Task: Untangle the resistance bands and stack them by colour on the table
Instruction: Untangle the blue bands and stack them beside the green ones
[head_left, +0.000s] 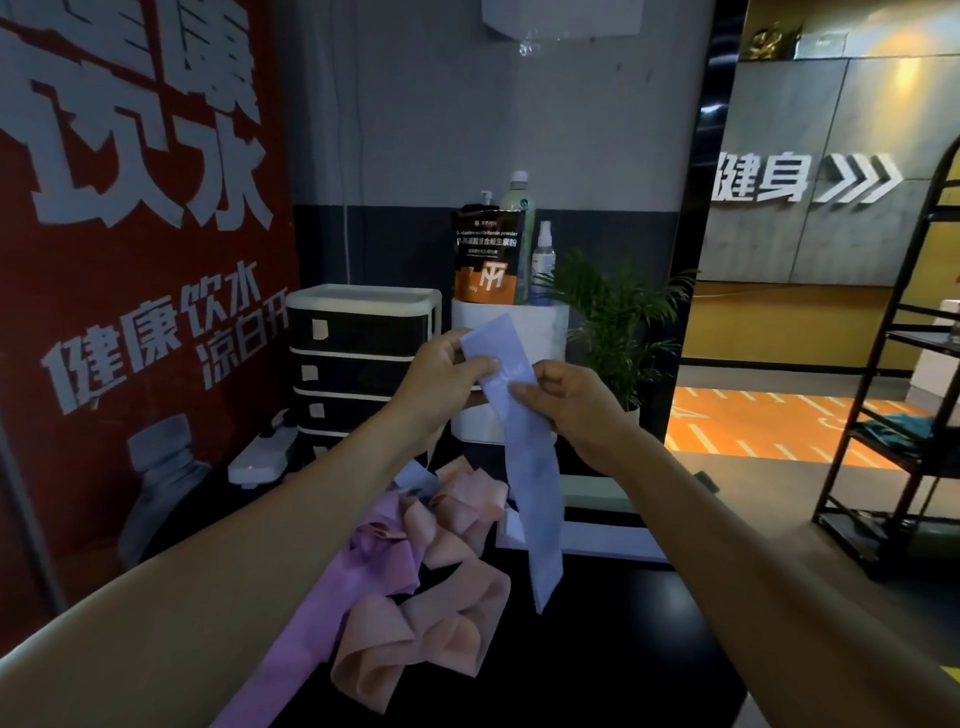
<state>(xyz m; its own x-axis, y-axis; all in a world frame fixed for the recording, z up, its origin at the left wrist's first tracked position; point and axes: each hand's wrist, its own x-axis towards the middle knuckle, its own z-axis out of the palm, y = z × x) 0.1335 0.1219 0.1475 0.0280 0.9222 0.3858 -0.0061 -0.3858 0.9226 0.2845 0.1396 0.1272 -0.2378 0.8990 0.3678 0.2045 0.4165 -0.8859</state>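
A light blue resistance band (530, 478) hangs in the air above the dark table (613, 649). My left hand (441, 379) pinches its top end, and my right hand (566, 405) pinches it a little lower on the right edge. Its bottom end dangles just above the table. Below my left arm lies a tangled heap: a purple band (332, 587), several pink bands (441, 639), and another light blue band (415, 475) partly buried at the back.
A black-and-white drawer unit (358, 353) stands behind the heap. To its right a white stand (545, 322) holds a pouch, bottles and a spray. A potted plant (618, 317) is farther right, a black metal shelf (893, 415) at the far right.
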